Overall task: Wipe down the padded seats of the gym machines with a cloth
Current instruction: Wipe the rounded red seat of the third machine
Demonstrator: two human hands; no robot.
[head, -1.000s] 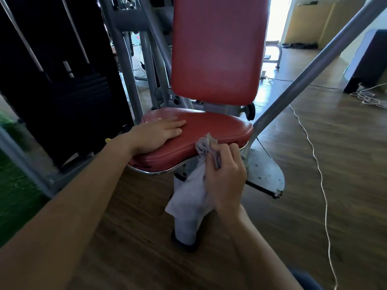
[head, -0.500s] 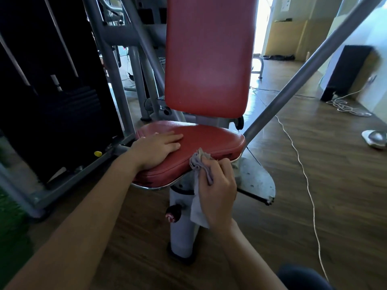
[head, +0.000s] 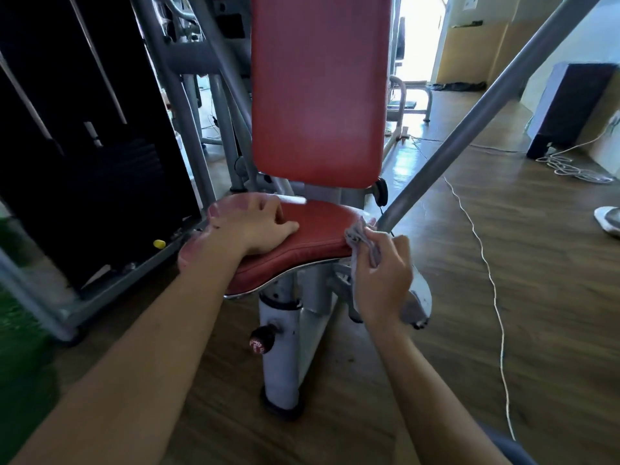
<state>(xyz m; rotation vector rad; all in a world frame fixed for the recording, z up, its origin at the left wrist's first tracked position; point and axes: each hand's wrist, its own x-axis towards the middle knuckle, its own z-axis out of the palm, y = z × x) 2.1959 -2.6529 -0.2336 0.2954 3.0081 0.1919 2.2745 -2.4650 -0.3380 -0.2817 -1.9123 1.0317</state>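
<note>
A red padded seat [head: 318, 229] sits on a grey post, with a tall red backrest [head: 318, 92] above it. My left hand [head: 255, 229] rests on the seat's left part, fingers loosely spread on the pad. My right hand [head: 382, 273] grips a bunched grey cloth [head: 360, 238] against the seat's right front edge. Part of the cloth hangs down behind my right hand.
A black weight stack [head: 84, 146] with a yellow pin [head: 159, 244] stands to the left. A slanted grey frame bar [head: 469, 119] rises at the right. A red adjustment knob [head: 261, 340] sticks out of the seat post. White cables [head: 486, 263] trail over the wooden floor.
My right hand has carried the cloth along the seat's front edge toward its right end. My left hand has stayed on the pad. The camera has tilted up.
</note>
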